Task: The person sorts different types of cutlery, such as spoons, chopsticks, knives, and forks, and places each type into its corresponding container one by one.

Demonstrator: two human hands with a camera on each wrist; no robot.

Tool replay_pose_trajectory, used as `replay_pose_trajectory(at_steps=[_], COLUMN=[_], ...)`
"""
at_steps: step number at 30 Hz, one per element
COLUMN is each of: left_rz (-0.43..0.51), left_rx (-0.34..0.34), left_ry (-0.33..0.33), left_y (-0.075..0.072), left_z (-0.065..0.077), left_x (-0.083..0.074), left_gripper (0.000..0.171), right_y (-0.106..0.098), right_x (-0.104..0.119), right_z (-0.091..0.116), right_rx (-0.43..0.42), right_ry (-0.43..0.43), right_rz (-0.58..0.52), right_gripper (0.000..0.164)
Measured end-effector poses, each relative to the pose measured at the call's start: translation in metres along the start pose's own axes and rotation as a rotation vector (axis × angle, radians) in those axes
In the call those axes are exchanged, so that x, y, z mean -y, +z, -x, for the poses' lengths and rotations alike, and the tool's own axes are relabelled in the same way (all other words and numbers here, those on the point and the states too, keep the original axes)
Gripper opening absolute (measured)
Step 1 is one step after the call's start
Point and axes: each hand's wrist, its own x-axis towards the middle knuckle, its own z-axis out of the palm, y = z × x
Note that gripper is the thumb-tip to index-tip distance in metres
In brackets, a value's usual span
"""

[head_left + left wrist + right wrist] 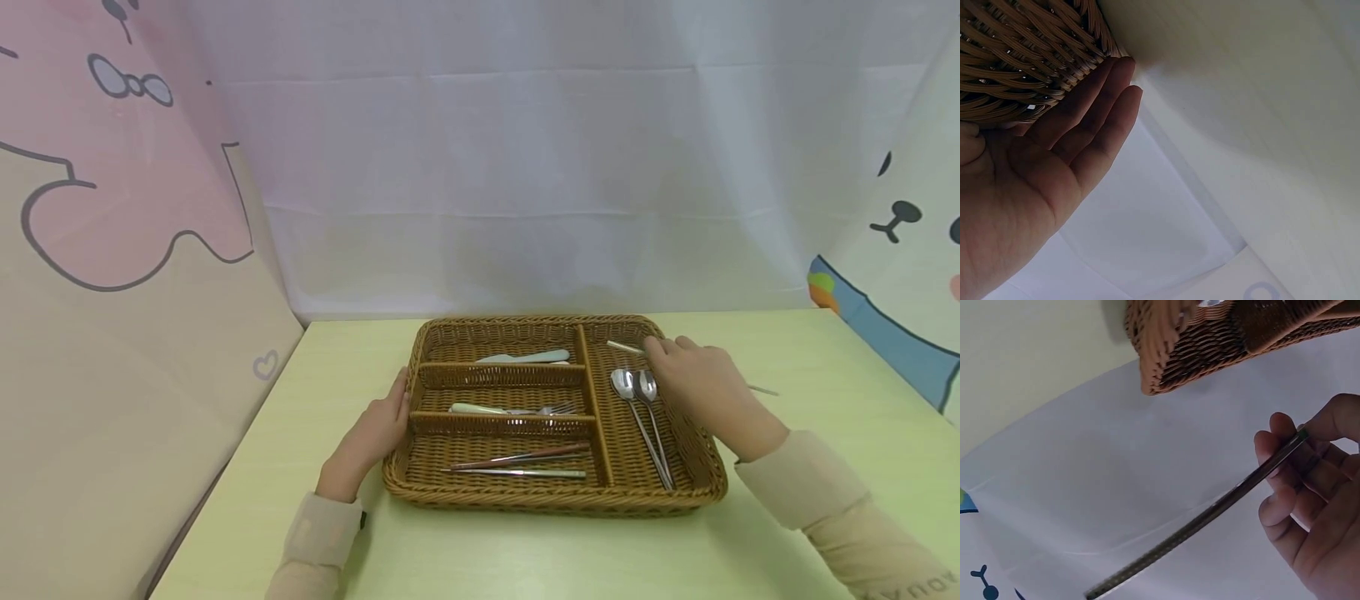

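Note:
A brown wicker cutlery tray (555, 502) with several compartments sits on the table. My left hand (381, 427) rests against its left outer side, fingers fairly straight along the weave (1035, 47). Above the tray's right rim, my right hand (693, 379) pinches a thin chopstick (625, 347). In the right wrist view this chopstick (1194, 522) has a greenish end by the thumb and a dotted metal stretch towards the other end. Two metal spoons (624, 383) lie in the right compartment. Several chopsticks (517, 472) lie in the front left one.
A fork (558, 409) and a pale green handle (476, 408) lie in the middle left compartment. In the back left one is a pale blue-green knife (525, 357). A white curtain (487, 167) hangs behind the pale yellow table (517, 558), with printed cloth on both sides.

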Motion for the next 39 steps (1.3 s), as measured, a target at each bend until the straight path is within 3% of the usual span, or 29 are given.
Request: replay_pose_trajectory(at_steps=[7,25,32,39], left_rz=[0.005,0.002,-0.004,0.001], left_rx=[0.014,0.012,0.007,0.007], left_ry=[-0.018,-0.019,-0.011,-0.007], left_y=[0.000,0.000,0.000,-0.001], left_z=[0.000,0.000,-0.001,0.000], left_x=[0.000,-0.001,-0.001,-0.001], left_gripper=[0.051,0.051,0.051,0.051], right_y=[-0.003,-0.005,-0.004,-0.001], right_x=[0.026,0.084,0.101,0.117], right_z=[-0.011,-0.023,-0.026,-0.027], right_rx=[-0.063,0.026,-0.017,0.026], right_ry=[-0.100,-0.302,-0.376,-0.431], right_rz=[0.037,0.056,0.012,-0.013], right_gripper=[0.031,0.056,0.051,0.050])
